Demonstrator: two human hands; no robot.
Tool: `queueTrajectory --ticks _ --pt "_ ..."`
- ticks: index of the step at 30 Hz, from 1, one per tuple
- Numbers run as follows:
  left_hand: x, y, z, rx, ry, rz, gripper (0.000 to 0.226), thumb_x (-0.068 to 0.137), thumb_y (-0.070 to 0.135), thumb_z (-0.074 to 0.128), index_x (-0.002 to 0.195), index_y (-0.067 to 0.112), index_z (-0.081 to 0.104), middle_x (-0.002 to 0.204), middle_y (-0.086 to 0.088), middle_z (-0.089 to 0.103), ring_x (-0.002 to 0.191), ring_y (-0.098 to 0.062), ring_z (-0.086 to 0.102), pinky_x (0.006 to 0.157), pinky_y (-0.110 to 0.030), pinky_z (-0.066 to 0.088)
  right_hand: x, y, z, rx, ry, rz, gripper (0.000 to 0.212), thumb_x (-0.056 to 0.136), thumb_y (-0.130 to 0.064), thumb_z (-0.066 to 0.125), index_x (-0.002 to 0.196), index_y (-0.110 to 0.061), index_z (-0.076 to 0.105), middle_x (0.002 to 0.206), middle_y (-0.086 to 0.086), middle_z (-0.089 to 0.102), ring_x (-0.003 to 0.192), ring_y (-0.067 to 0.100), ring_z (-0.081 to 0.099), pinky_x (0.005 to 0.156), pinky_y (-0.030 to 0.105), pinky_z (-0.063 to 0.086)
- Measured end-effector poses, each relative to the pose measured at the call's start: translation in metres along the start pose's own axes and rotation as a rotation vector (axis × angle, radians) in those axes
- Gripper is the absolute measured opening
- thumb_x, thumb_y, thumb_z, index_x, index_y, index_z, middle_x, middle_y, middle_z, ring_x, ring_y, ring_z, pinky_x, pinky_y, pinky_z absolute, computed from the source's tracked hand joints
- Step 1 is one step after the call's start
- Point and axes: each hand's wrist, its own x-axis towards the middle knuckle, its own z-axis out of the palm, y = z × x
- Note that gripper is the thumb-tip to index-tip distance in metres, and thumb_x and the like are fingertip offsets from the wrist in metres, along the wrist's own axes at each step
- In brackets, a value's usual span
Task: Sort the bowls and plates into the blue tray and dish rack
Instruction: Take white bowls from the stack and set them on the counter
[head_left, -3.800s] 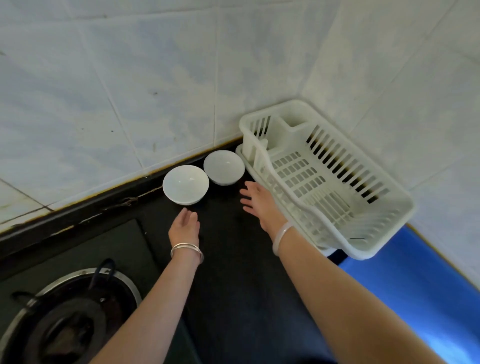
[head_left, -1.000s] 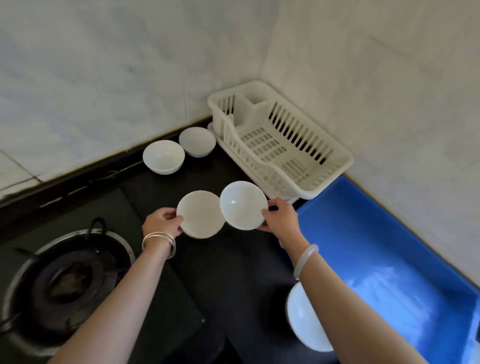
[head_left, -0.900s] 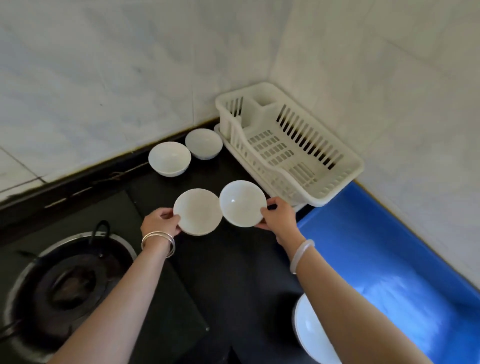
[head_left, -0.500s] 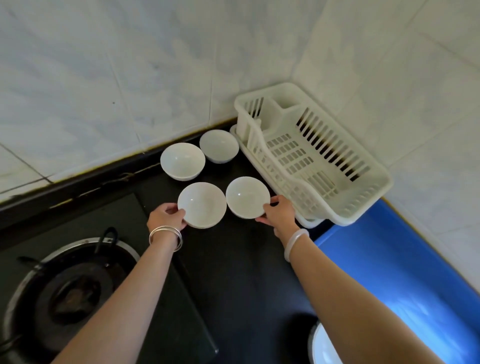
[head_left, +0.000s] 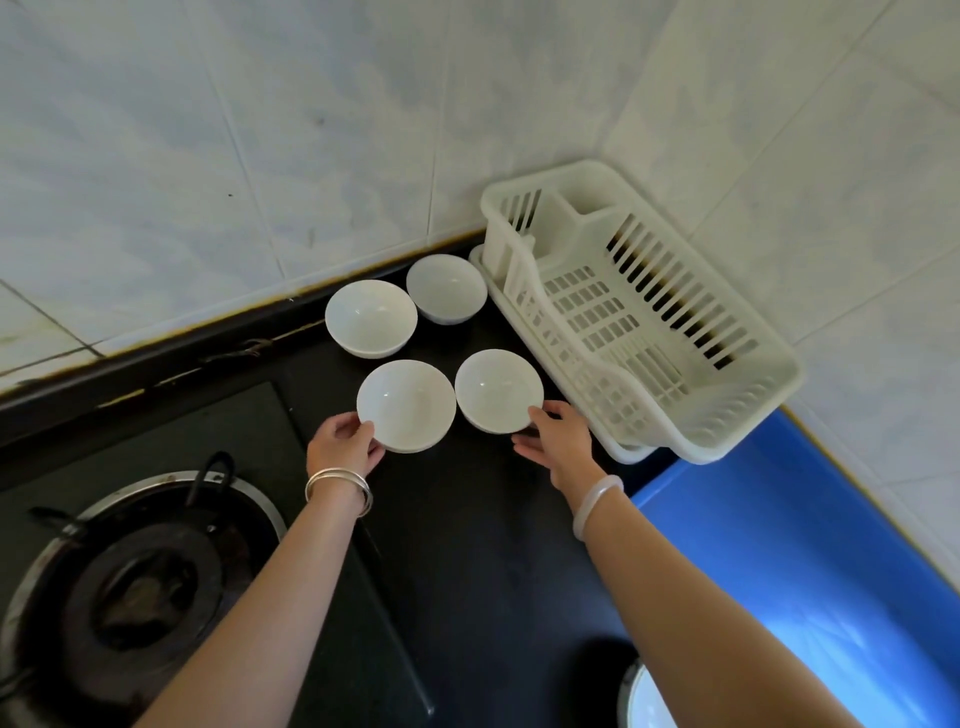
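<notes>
White bowls, held: one by each hand, both apparently resting on the black counter (head_left: 467, 545).
Left hand (head_left: 340, 449): fingers pinched on the 7 o'clock rim of the near-left bowl (head_left: 406, 405).
Right hand (head_left: 558, 441): thumb on the 4 o'clock rim of the near-right bowl (head_left: 498, 389), fingers loose under its edge.
Other bowls: two more, the far-left bowl (head_left: 371, 318) and far-right bowl (head_left: 447, 288), stand at 12 o'clock by the wall.
Dish rack (head_left: 758, 415): empty, just beside the right hand at 2 o'clock.
Blue tray (head_left: 779, 545): at 4 o'clock, nothing seen in it.
Step judged: bowls being grouped before sorting.
Advice: rims should be gripped firmly, bowls lifted clear before moving, and contact between neighbouring rims avoided.
Partly seen: a white dish (head_left: 644, 701) at 6 o'clock.
</notes>
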Motion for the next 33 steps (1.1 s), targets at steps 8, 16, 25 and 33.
queueTrajectory --ticks 8,16,25,33 --pt "-0.020 -0.011 0.007 -0.310 -0.062 -0.200 0.037 0.088 0.008 0.057 0.125 0.010 0.051 0.129 -0.014 0.052 0.111 -0.028 0.055 0.078 -0.039 0.056 -0.004 0.011 0.006 0.420 -0.096 0.061 0.045 0.093 -0.006 0.056 0.136 -0.014 0.049 0.134 0.013 0.052 0.095 0.027 0.064 0.069 0.031 0.058" --pt "-0.020 -0.004 0.022 -0.326 0.002 -0.220 0.039 0.087 0.007 0.057 0.126 0.012 0.050 0.131 -0.012 0.051 0.118 -0.030 0.053 0.084 -0.041 0.056 0.010 -0.006 0.026 0.411 -0.062 0.032 0.044 0.093 -0.006 0.055 0.136 -0.013 0.048 0.131 0.013 0.055 0.087 0.022 0.065 0.071 0.030 0.057" --pt "-0.022 -0.007 0.026 -0.339 0.041 -0.185 0.035 0.086 0.006 0.059 0.118 0.016 0.054 0.131 -0.010 0.050 0.115 -0.029 0.055 0.076 -0.039 0.058 0.022 -0.015 0.038 0.394 -0.066 0.005 0.042 0.093 -0.006 0.055 0.134 -0.012 0.050 0.128 0.014 0.057 0.082 0.020 0.064 0.075 0.031 0.057" --pt "-0.021 -0.011 0.028 -0.341 0.065 -0.149 0.036 0.087 0.008 0.058 0.122 0.016 0.054 0.134 -0.009 0.050 0.117 -0.029 0.055 0.070 -0.034 0.057 0.016 -0.017 0.032 0.323 -0.137 0.037 0.047 0.096 -0.020 0.052 0.141 -0.020 0.041 0.135 0.011 0.054 0.096 0.025 0.064 0.073 0.032 0.055"
